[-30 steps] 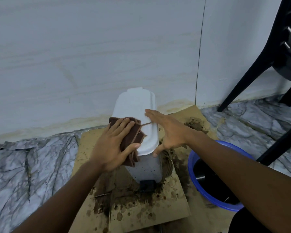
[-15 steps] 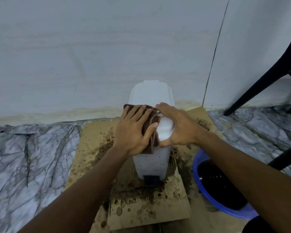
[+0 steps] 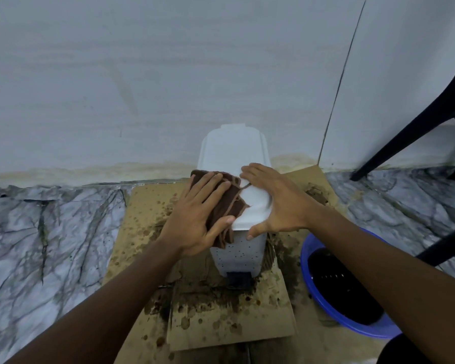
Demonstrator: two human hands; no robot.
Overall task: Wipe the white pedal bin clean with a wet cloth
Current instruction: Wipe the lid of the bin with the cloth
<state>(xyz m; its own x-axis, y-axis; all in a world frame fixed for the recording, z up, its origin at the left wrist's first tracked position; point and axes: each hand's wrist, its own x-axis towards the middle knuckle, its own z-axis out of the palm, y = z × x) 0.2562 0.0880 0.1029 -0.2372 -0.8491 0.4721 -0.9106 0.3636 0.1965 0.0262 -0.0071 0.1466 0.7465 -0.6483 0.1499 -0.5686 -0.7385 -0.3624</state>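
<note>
Against the wall, on stained cardboard: one bin under cleaning.

Bin: white pedal bin (image 3: 234, 158), upright, lid shut, standing just in front of the pale wall (image 3: 142, 74). Its front face is speckled with small dark spots; a dark pedal (image 3: 238, 279) shows at its foot.

Cloth: brown cloth (image 3: 227, 203), folded and creased, lying on the left part of the lid and hanging over the lid's front left edge onto the bin's face.

Left hand: left hand (image 3: 199, 219), flat on top of the cloth, fingers stretched out and close together, thumb bent round the cloth's near edge; it presses rather than grips.

Right hand: right hand (image 3: 276, 203), spread and empty, palm laid over the right side of the lid, fingertips reaching the cloth's loose corner, thumb hooked down at the lid's front edge.

Base: cardboard sheets (image 3: 221, 324), overlapping, wet and blotched brown, darkest round the bin's foot.

Floor: grey veined marble floor (image 3: 37, 245) on either side of the cardboard.

Basin: blue basin (image 3: 323, 298), to the right of the bin and near it, its inside dark; contents too dim to tell.

Chair: black chair (image 3: 418, 127), legs only, at the right edge, well apart from the bin.
</note>
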